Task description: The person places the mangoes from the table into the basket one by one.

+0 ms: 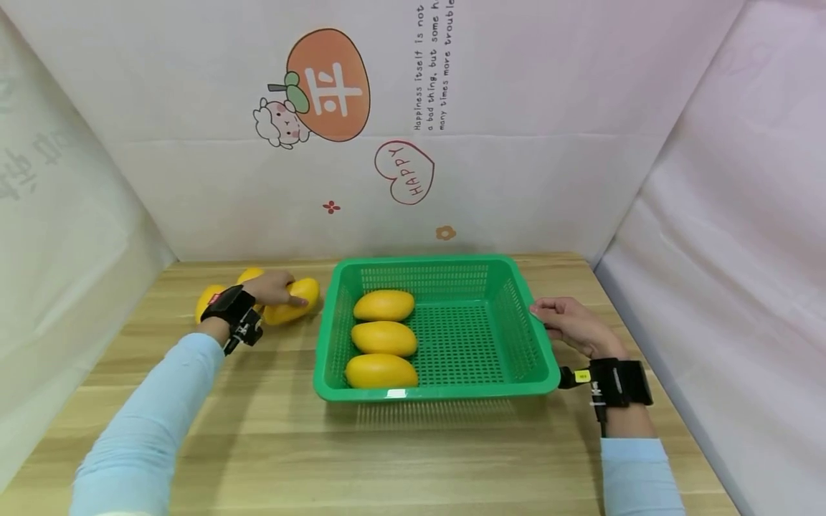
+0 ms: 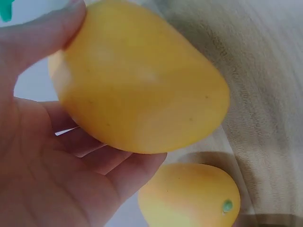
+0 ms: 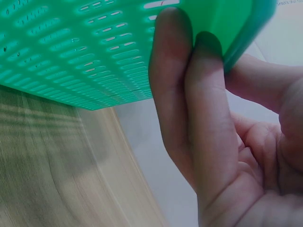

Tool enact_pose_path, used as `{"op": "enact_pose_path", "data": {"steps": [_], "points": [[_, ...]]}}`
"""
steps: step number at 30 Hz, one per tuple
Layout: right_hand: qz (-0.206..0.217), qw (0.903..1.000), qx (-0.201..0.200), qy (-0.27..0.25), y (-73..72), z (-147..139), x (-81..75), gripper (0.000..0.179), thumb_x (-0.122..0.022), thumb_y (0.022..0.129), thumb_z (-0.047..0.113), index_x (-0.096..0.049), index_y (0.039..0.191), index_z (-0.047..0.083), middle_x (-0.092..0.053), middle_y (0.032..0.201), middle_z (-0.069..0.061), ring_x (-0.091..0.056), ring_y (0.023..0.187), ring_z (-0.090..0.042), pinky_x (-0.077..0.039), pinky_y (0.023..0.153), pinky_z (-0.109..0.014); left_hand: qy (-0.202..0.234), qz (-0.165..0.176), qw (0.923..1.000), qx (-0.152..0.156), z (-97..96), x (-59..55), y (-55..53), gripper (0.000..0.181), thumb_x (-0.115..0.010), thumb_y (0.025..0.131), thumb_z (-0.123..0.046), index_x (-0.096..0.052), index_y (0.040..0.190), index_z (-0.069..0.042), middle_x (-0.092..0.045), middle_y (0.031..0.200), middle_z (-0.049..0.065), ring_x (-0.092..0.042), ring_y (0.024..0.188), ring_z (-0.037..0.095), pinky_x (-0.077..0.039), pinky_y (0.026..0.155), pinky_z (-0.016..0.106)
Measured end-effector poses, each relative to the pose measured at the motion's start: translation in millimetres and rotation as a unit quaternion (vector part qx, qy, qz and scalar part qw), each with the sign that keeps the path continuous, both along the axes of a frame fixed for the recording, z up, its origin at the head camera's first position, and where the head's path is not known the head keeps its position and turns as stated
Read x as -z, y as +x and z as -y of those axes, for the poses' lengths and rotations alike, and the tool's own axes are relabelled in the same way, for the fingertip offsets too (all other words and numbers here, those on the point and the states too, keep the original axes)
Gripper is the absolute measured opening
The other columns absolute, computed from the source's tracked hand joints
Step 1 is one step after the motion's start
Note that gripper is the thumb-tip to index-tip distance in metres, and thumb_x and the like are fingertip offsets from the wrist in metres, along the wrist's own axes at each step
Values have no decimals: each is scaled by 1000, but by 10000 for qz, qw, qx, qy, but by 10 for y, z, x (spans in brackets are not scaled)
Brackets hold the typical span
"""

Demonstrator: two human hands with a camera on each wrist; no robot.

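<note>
My left hand (image 1: 269, 288) grips a yellow mango (image 1: 293, 302) left of the green plastic basket (image 1: 464, 391). In the left wrist view, thumb and fingers curl round this mango (image 2: 147, 85), and another mango (image 2: 189, 196) with a green stem end lies just below it. At the basket's right side my right hand (image 1: 574, 326) pinches the rim. The right wrist view has two fingers (image 3: 208, 118) against the slotted wall (image 3: 109, 47) from outside, the thumb on the rim's other side. Three mangoes (image 1: 385, 338) lie in a column along the basket's left part.
Two more mangoes, one behind (image 1: 250, 274) and one beside (image 1: 206, 304) the left hand, lie on the wooden table (image 1: 413, 459), partly hidden by that hand and its wrist strap. A printed white cloth (image 1: 516, 179) hangs behind the table, with pale cloth at both sides.
</note>
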State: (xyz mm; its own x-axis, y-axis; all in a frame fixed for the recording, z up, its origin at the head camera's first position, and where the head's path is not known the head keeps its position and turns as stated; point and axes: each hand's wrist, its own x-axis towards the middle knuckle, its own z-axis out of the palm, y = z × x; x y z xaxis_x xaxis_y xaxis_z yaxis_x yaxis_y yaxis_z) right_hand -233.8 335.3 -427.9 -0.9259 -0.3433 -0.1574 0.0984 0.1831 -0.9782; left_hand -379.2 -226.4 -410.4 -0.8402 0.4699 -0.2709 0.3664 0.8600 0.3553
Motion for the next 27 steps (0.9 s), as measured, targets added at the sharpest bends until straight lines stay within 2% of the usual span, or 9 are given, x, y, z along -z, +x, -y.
{"op": "enact_pose_path", "data": {"steps": [3, 8, 11, 19, 27], "points": [[-3, 10000, 21, 17, 3, -2, -3, 48, -51, 106, 23, -45, 130, -19, -70, 104, -4, -71, 95, -10, -59, 83, -26, 173, -38, 9998, -72, 10, -26, 34, 43, -70, 91, -39, -62, 100, 1, -56, 82, 6, -50, 71, 17, -41, 63, 27], [12, 10000, -12, 18, -9, -7, 3, 46, -50, 106, 22, -46, 128, -18, -71, 103, -3, -71, 95, -10, -59, 83, -27, 385, -17, 9990, -207, 21, -103, 125, 47, -70, 91, -42, -61, 109, 0, -58, 90, 8, -52, 80, 20, -42, 69, 29], [3, 10000, -42, -24, -22, -15, 9, 45, -49, 106, 21, -47, 128, -18, -71, 103, -3, -71, 95, -11, -59, 83, -27, 471, -76, 9987, -202, 28, -137, 152, 47, -69, 91, -45, -62, 108, -1, -58, 89, 7, -53, 80, 20, -42, 69, 29], [44, 9998, -39, -191, -18, -3, -13, 41, -49, 106, 17, -47, 126, -18, -71, 102, -2, -71, 94, -11, -59, 82, -26, 805, -66, 9962, -338, 77, -237, 151, 44, -65, 93, -46, -62, 101, -3, -57, 85, 6, -53, 77, 19, -42, 68, 29], [10, 9998, -49, -183, -1, -12, -9, 40, -50, 106, 18, -49, 124, -17, -72, 101, -3, -72, 93, -11, -59, 81, -26, 997, -77, 9947, -255, 7, -386, 275, 45, -65, 94, -46, -63, 106, -2, -59, 88, 7, -54, 80, 20, -43, 72, 30]]}}
